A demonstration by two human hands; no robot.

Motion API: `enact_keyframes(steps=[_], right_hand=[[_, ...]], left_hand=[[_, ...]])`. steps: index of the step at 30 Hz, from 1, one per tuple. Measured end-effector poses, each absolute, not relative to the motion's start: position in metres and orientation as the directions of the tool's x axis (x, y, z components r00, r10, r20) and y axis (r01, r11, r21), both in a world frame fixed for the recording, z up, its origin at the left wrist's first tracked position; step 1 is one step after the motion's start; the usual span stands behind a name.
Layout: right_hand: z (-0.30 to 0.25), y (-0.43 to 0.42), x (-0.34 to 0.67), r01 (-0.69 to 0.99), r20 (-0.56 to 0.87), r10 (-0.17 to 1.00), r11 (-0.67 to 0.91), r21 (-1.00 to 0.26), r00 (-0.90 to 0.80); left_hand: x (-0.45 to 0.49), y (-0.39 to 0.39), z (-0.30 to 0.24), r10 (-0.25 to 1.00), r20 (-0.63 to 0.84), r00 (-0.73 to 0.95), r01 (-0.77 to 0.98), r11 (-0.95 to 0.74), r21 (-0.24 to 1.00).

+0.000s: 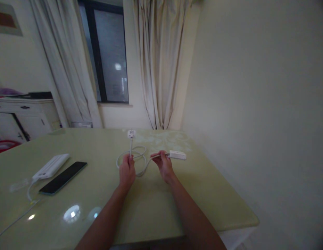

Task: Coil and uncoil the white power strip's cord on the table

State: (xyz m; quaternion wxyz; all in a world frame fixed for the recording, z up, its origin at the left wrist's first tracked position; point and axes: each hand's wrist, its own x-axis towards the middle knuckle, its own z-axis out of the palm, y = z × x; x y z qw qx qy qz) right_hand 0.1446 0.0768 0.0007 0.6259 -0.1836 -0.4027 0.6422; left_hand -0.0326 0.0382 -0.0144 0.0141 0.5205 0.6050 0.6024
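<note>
A white power strip [177, 155] with its cord lies across the middle of the view. My left hand [127, 171] is closed around the cord [130, 147] a little below the white plug [131, 134], which points away from me. The fingers of my right hand [164, 167] are closed on the cord right beside the power strip's near end, and the strip sticks out to the right. Between my hands the slack cord forms loose loops on the table. My fingertips partly hide where they pinch the cord.
On the pale green table [151, 211], a black phone [63, 178] lies at the left, beside a white power bank-like block [52, 166] with a white cable [15, 221]. A wall rises along the right. Curtains [161, 62] and a window stand behind, a white cabinet [23, 114] at far left.
</note>
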Motion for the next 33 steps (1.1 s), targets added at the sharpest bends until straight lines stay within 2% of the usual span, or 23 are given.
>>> enact_keyframes(steps=[4, 7, 10, 14, 18, 24, 28, 31, 33], right_hand=[[0.005, 0.073, 0.147, -0.727, 0.178, 0.944, -0.086, -0.681, -0.277], [0.007, 0.070, 0.149, -0.590, 0.116, 0.900, -0.174, -0.789, -0.420], [0.007, 0.069, 0.149, -0.357, 0.122, 0.898, -0.041, -0.933, -0.422], [0.003, 0.064, 0.143, -0.146, 0.274, 0.912, 0.239, -0.960, -0.304], [0.000, 0.055, 0.134, -0.182, 0.312, 0.900, 0.266, -0.947, -0.305], [-0.003, 0.049, 0.135, -0.309, 0.386, 0.848, 0.282, -0.908, -0.363], [-0.009, 0.052, 0.137, -0.208, 0.458, 0.834, 0.411, -0.887, -0.306], [-0.009, 0.049, 0.136, -0.085, 0.500, 0.824, 0.497, -0.864, -0.267], [-0.006, 0.045, 0.136, -0.027, 0.513, 0.809, 0.528, -0.849, -0.289]], left_hand=[[-0.030, 0.034, -0.014, 0.661, 0.628, -0.409, 0.627, -0.297, 0.721], [-0.027, 0.032, -0.015, 0.677, 0.636, -0.370, 0.633, -0.317, 0.706], [-0.023, 0.031, -0.018, 0.684, 0.656, -0.318, 0.638, -0.358, 0.682], [-0.016, 0.029, -0.022, 0.674, 0.721, -0.161, 0.655, -0.474, 0.589], [-0.008, 0.025, -0.022, 0.698, 0.715, 0.037, 0.635, -0.569, 0.523], [-0.001, 0.024, -0.015, 0.771, 0.637, 0.016, 0.625, -0.505, 0.595], [0.001, 0.025, -0.009, 0.861, 0.509, 0.006, 0.632, -0.398, 0.665], [0.000, 0.023, -0.011, 0.909, 0.413, 0.056, 0.680, -0.337, 0.651], [-0.001, 0.023, -0.016, 0.902, 0.428, 0.057, 0.708, -0.338, 0.620]])
